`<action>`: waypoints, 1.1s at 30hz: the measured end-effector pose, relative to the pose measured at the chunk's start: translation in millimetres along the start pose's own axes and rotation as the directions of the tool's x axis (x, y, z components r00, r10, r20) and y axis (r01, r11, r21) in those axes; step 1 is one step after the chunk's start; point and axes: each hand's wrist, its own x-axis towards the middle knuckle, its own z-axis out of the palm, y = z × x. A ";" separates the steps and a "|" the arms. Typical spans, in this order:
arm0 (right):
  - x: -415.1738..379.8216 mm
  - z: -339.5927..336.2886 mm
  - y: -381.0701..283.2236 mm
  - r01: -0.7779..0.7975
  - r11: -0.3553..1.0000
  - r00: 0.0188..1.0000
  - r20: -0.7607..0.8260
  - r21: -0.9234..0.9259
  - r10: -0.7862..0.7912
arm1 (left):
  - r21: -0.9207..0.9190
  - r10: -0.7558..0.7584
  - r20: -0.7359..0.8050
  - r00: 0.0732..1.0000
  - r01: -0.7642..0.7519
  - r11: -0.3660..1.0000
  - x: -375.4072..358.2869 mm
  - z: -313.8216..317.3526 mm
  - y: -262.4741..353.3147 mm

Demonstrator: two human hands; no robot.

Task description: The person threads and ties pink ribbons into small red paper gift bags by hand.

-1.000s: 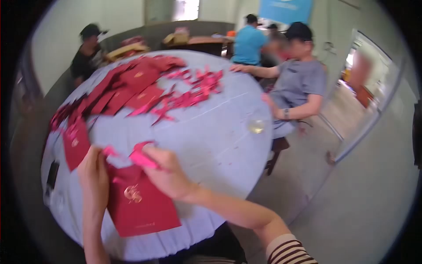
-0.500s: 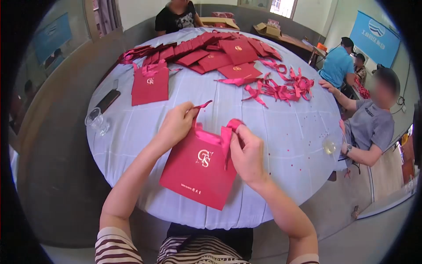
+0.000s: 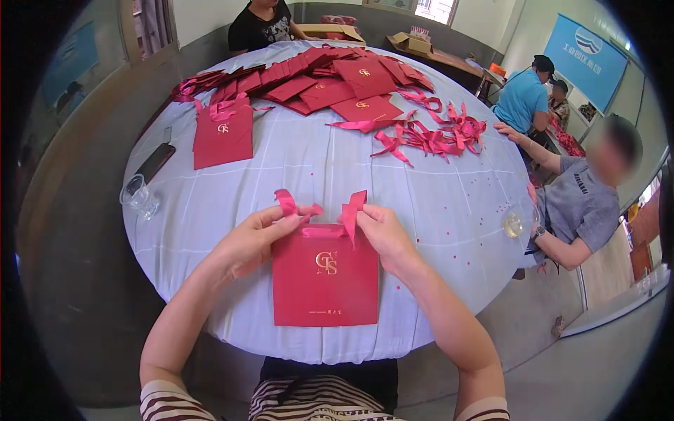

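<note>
A red paper bag [image 3: 326, 288] with a gold logo lies flat near the table's front edge, its pink ribbon [image 3: 350, 216] running along the top edge with loops at both corners. My left hand [image 3: 261, 235] is closed on the ribbon at the bag's upper left corner, thumb and fingers pinched. At the upper right corner my right hand [image 3: 382, 230] pinches the other part of the ribbon. Farther left lies another red bag [image 3: 223, 142] with pink ribbon on it.
Red bags [image 3: 372, 78] are heaped at the table's far side, beside loose pink ribbons [image 3: 439, 140]. A phone [image 3: 156, 163] and glass [image 3: 140, 199] stand left, another glass [image 3: 516, 223] right. A person [image 3: 593, 196] sits right; another [image 3: 261, 27] is behind the table.
The bag has turned from tilted to nearly straight. My left hand has moved down and left, my right hand slightly. The view has shifted a little to the right.
</note>
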 end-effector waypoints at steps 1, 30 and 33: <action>-0.3 -1.1 -1.7 -0.046 0.998 0.999 0.028 0.045 0.045 | 0.002 0.010 0.056 0.998 -0.011 1.000 -0.2 -1.0 -1.1; -2.1 14.1 16.5 0.310 0.624 0.797 -0.162 -0.717 -0.582 | 0.502 0.358 -0.144 0.922 -0.243 0.830 42.5 11.5 -27.9; -1.1 17.6 20.2 0.320 0.562 0.740 -0.169 -0.763 -0.651 | 0.555 0.463 -0.224 0.858 -0.278 0.784 45.4 14.1 -39.1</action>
